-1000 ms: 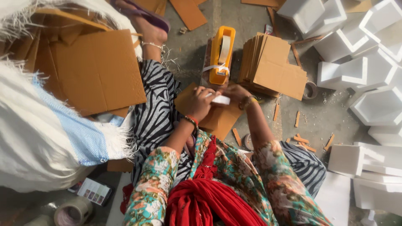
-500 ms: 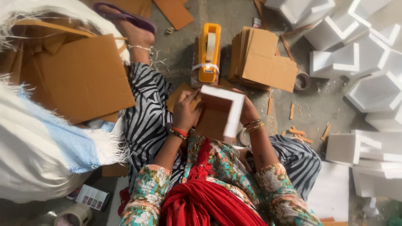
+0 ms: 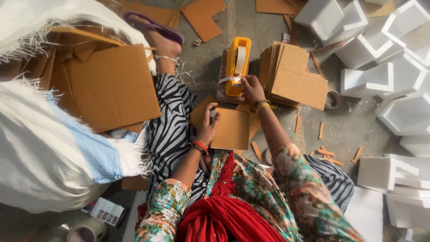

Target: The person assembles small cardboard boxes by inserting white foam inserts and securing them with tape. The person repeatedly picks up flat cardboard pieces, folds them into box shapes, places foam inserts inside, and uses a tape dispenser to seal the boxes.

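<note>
A: Starting nearest, what is held below the dispenser?

B: Nearest of all, a red scarf is seen. Just above it, still below the dispenser, a brown box is gripped at its left edge by the left hand, with fingers and thumb closed on it.

A: What has been changed in the last half second?

B: The box had been held up by both hands, with its white rim shown. It is now lowered and turned brown face up, and only the left hand is kept on it. The right hand has been moved to the dispenser's lower right side.

A: Is the tape gripped?

B: Its fingers are curled at the loose end, but whether the end is pinched cannot be told.

A: And what is meant by that?

B: Holding appears to have given way to taping.

A: Beyond?

B: Just right of the dispenser a card stack is piled, and farther right white boxes are scattered.
</note>
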